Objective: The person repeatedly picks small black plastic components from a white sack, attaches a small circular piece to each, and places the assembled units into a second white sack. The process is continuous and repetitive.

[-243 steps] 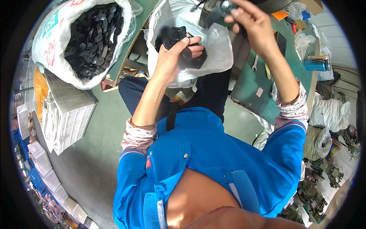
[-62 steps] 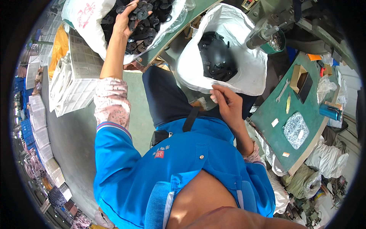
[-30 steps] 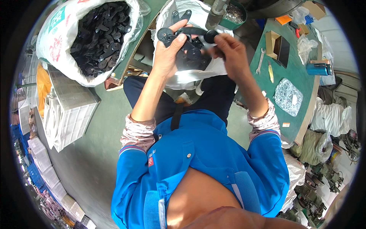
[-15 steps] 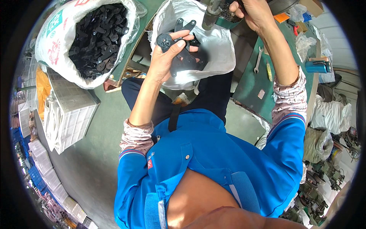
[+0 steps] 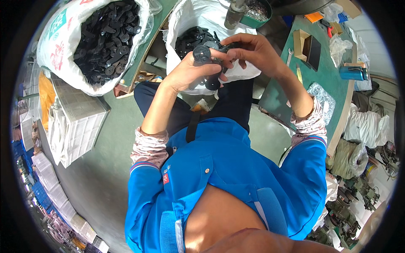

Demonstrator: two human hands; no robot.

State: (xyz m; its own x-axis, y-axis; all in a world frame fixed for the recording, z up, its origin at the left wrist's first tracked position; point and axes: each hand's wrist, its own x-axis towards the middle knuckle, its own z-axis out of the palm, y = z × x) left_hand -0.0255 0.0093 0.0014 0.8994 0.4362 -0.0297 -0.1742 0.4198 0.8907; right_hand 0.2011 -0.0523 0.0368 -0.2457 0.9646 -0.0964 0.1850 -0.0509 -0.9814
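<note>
My left hand (image 5: 192, 71) is closed around several black plastic parts (image 5: 201, 54), flat pieces with round disc-like ends that stick out past the fingers and thumb. My right hand (image 5: 258, 54) has come up against the left fingertips. Its thumb and forefinger pinch at a dark part, mostly hidden by the fingers. Both hands are over the near side of an open white sack (image 5: 244, 72) between my knees. More black parts (image 5: 195, 39) lie heaped inside that sack, behind the left hand.
Another white sack (image 5: 59, 55), full of similar black parts, stands at the left. Ahead are a metal post (image 5: 234, 16) and a green tray of small bits (image 5: 262, 20). The green bench (image 5: 274, 99) at right holds a wrench (image 5: 289, 57), an open cardboard box (image 5: 300, 44) and a blue bottle (image 5: 353, 73).
My right hand has come down from beside the metal post to meet the left hand. The left hand has moved right and slightly down, with the black parts still in it.
</note>
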